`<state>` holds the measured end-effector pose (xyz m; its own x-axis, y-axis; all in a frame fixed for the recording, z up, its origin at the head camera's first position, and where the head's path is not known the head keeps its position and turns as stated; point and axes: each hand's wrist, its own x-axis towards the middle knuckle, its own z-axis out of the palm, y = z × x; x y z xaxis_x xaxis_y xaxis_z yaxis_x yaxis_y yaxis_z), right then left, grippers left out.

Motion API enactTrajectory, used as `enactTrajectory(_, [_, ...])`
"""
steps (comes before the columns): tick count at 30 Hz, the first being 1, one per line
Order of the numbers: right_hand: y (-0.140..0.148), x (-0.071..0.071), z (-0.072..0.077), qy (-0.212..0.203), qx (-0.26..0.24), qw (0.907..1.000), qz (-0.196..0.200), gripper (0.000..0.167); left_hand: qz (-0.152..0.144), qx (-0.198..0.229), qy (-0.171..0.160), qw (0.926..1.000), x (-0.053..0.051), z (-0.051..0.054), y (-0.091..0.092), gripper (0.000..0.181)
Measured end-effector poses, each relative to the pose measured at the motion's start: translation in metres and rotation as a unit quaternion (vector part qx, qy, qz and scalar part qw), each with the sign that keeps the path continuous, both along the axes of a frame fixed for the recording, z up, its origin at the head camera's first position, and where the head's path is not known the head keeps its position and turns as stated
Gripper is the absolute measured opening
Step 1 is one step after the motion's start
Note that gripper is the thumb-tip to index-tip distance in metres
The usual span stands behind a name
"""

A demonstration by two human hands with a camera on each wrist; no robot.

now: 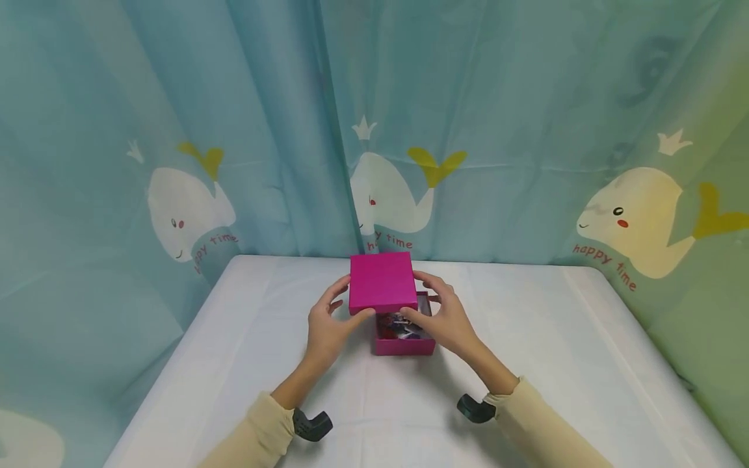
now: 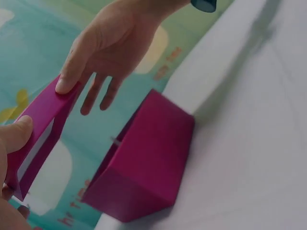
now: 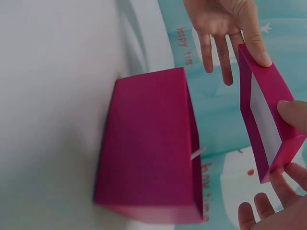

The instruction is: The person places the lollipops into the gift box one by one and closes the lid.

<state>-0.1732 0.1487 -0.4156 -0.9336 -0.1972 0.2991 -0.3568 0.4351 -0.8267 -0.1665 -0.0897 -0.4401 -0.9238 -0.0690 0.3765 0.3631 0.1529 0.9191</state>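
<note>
A magenta box lid (image 1: 383, 281) is held in the air, its white inner side seen in both wrist views. My left hand (image 1: 328, 330) pinches its left side, thumb on the near edge. My right hand (image 1: 447, 320) grips the right side the same way. Below and slightly nearer stands the open magenta box (image 1: 405, 347) on the table, apart from the lid. Small mixed items (image 1: 400, 325) lie inside, red, dark and white; their kind is unclear and the lid hides some. In the right wrist view a thin white piece (image 3: 198, 153) sticks out above the box's rim.
The box stands on a table (image 1: 263, 312) with a white cover. Blue-green curtains (image 1: 281, 130) printed with whales hang behind and beside the table. A dark wrist device (image 1: 313, 426) sits on the left wrist, another (image 1: 475, 409) on the right.
</note>
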Motion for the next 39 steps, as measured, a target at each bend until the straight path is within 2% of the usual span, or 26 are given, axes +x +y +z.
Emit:
enactTrajectory(9, [0.022,0.012,-0.017,-0.019,0.011,0.9992,-0.032,0.072,-0.018,-0.028,-0.004,0.9994,0.006,-0.012,0.018,0.072])
enactTrajectory(21, [0.032,0.025,-0.035,-0.075,0.004,0.9960,-0.047,0.073,-0.009,-0.045,-0.038,0.9982,0.018,-0.024,0.031,0.075])
enactTrajectory(30, [0.036,0.028,-0.048,-0.065,0.010,0.9965,-0.052,0.072,-0.008,-0.052,-0.045,0.9976,0.023,-0.032,0.038,0.076])
enactTrajectory(39, [0.035,0.027,-0.054,-0.066,0.014,0.9966,-0.048,0.072,-0.008,-0.051,-0.049,0.9975,0.024,-0.039,0.039,0.075])
